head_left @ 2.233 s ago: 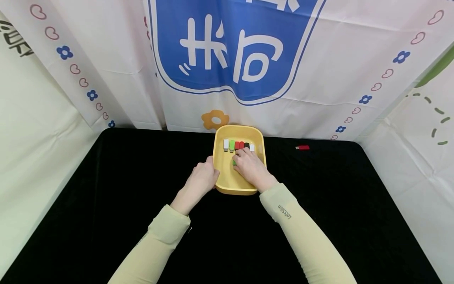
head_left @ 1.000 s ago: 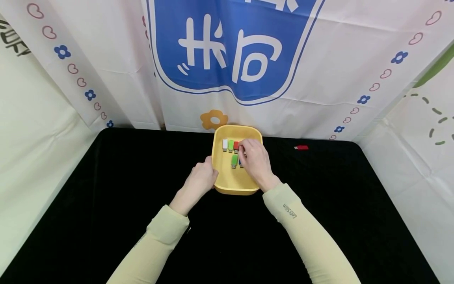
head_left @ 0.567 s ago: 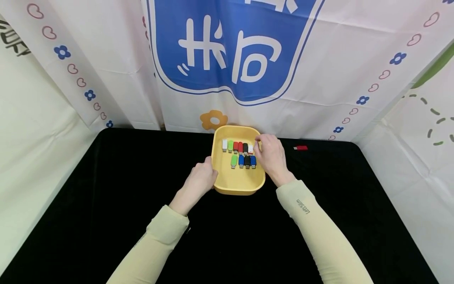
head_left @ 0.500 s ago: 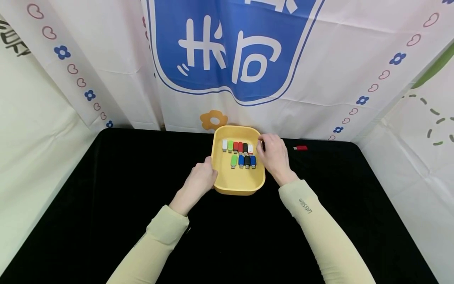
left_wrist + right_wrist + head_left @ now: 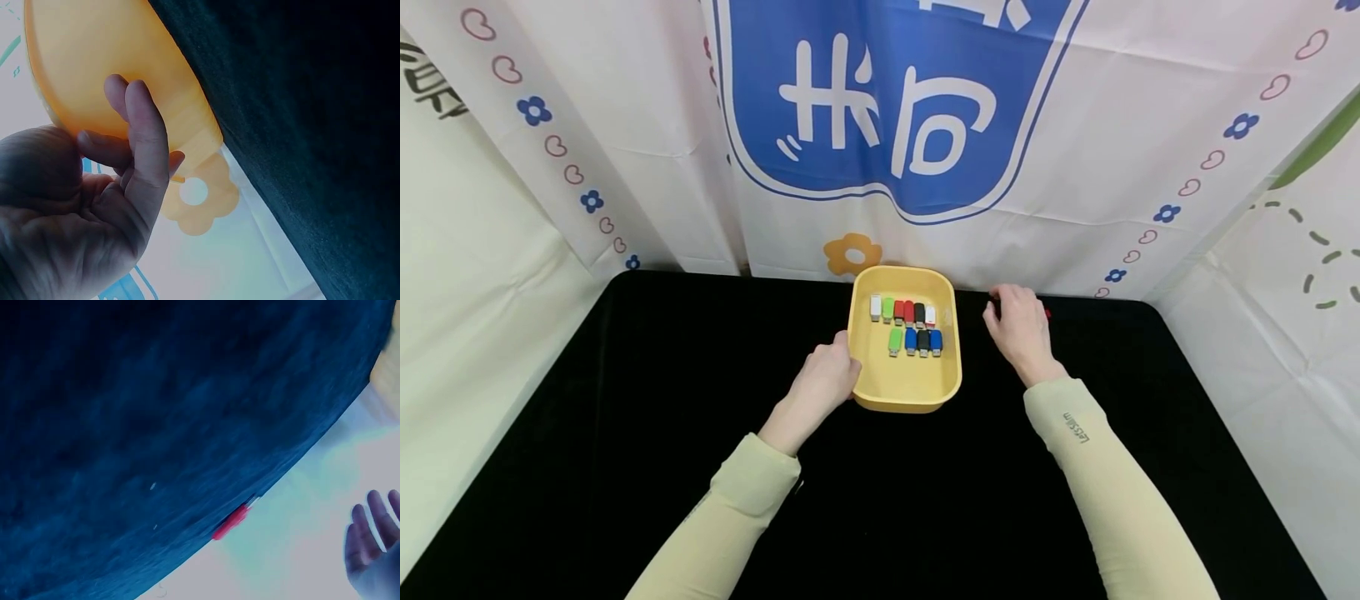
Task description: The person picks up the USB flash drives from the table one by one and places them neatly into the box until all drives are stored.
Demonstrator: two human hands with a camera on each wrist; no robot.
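Observation:
Inside a yellow tray, USB flash drives lie in two rows. The back row has a white drive, a green one, two red ones, a black one and another white one. A green drive, two blue ones and a black one make up the front row. My left hand holds the tray's left side, with bent fingers against its wall in the left wrist view. To the right of the tray, my right hand hovers with loosely extended fingers and nothing in them. It partly covers a red USB drive on the table.
A black cloth covers the table. Behind its back edge hangs a white curtain with a blue printed shield, close to the tray's far end. More white fabric stands at both sides.
My right hand has left the tray's inside and moved right toward the loose red USB drive. The front row, partly covered before, now shows fully. My left hand stays at the tray.

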